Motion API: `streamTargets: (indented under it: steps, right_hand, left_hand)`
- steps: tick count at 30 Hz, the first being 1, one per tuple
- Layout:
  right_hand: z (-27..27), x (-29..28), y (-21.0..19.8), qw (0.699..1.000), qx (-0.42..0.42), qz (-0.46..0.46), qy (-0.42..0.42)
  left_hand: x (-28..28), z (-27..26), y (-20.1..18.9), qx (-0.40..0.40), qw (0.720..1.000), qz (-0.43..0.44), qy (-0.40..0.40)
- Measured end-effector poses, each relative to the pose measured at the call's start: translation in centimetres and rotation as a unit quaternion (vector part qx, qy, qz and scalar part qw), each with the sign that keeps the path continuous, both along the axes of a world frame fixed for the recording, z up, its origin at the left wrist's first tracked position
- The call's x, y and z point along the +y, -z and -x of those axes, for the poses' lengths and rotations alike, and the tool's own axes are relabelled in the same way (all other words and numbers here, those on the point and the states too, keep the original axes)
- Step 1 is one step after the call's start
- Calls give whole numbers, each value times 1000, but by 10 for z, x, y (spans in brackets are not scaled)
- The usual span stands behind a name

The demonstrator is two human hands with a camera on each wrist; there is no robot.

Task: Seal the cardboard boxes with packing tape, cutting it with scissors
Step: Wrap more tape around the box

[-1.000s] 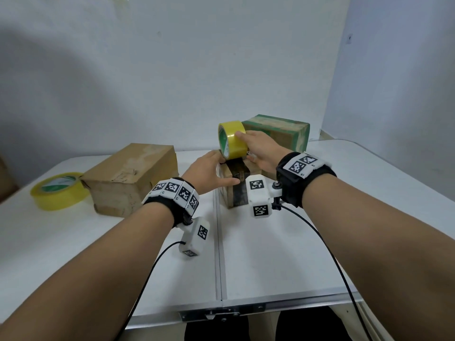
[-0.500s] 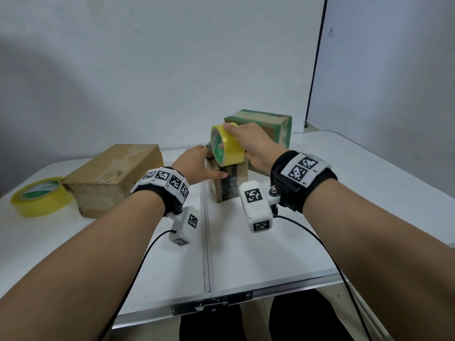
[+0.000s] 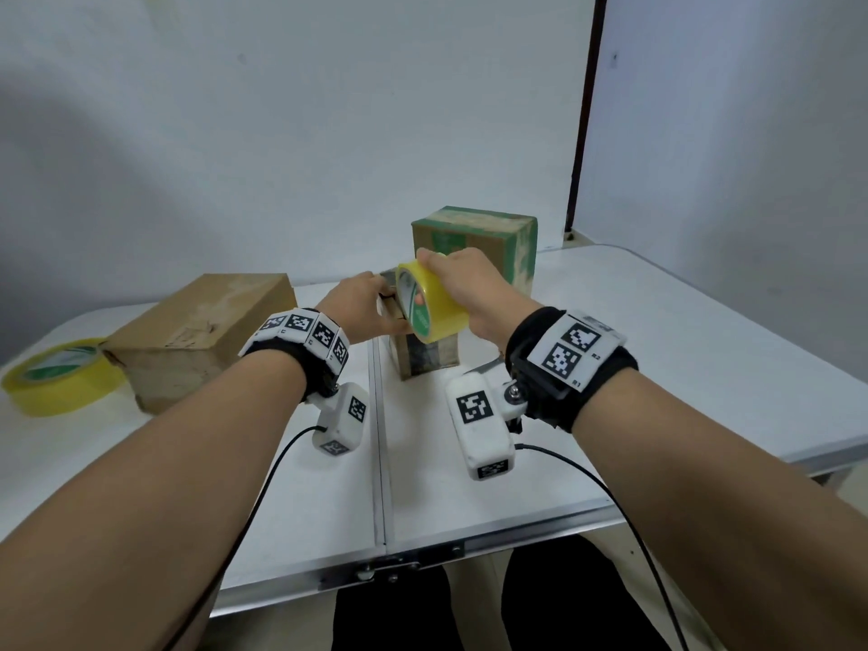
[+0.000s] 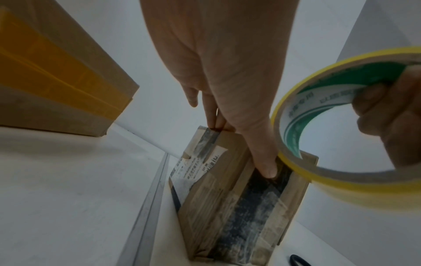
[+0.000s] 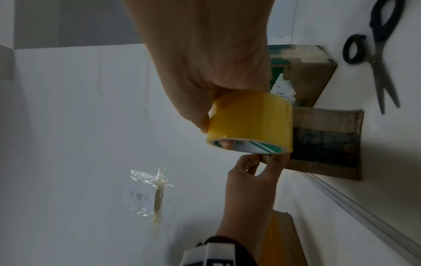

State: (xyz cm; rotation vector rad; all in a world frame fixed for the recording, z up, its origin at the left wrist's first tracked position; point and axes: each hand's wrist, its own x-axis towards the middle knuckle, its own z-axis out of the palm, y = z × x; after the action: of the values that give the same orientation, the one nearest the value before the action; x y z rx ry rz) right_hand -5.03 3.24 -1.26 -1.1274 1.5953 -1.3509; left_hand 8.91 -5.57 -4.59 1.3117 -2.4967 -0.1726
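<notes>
A small brown cardboard box [image 3: 425, 357] with dark old tape stands at the table's middle. My right hand [image 3: 462, 284] grips a yellow packing tape roll [image 3: 432, 303] just above the box's near top edge, with a finger inside the core [image 5: 224, 144]. My left hand [image 3: 361, 307] clasps the box's top. Its thumb [image 4: 266, 162] presses on the front face beside the roll [image 4: 323, 172], and its fingers lie over the top. Black-handled scissors [image 5: 378, 54] lie on the table right of the box, apart from both hands.
A green-printed box [image 3: 474, 246] stands right behind the small one. A larger brown box [image 3: 197, 331] lies to the left, with a second yellow tape roll [image 3: 61, 375] beyond it near the left edge. The white table [image 3: 657, 350] has a seam down its middle.
My right hand has brought the tape roll lower and nearer, from above the box's top to its near top edge. The left hand stays on the box.
</notes>
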Motion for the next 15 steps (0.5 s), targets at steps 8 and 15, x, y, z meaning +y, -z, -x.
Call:
streamTargets:
  steps: [8, 15]
  right_hand:
    - [8, 14, 22, 1000, -10, -28, -10]
    - [10, 28, 35, 999, -35, -32, -24]
  left_hand:
    - [-1, 2, 0, -1, 1000, 6, -2]
    - [-1, 1, -1, -10, 1000, 5, -7]
